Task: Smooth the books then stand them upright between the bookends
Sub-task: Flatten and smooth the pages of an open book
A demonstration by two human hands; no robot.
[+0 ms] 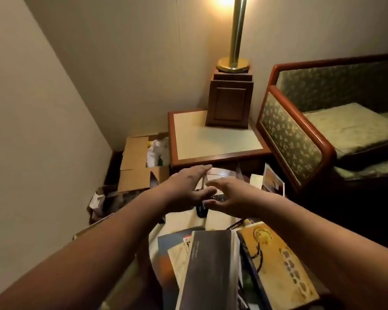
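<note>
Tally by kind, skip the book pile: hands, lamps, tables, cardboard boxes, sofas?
Hands: 2 (left hand, right hand)
Lamp: 1
Table: 1
Box: 1
Sofa: 1
Total: 6

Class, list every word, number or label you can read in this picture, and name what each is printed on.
Nothing here can be read.
Dark grey book cover: faint small print, too blurred.
Yellow illustrated book cover: a row of dark marks, perhaps characters, unreadable.
Thin black strip behind the books: white marks, too small.
</note>
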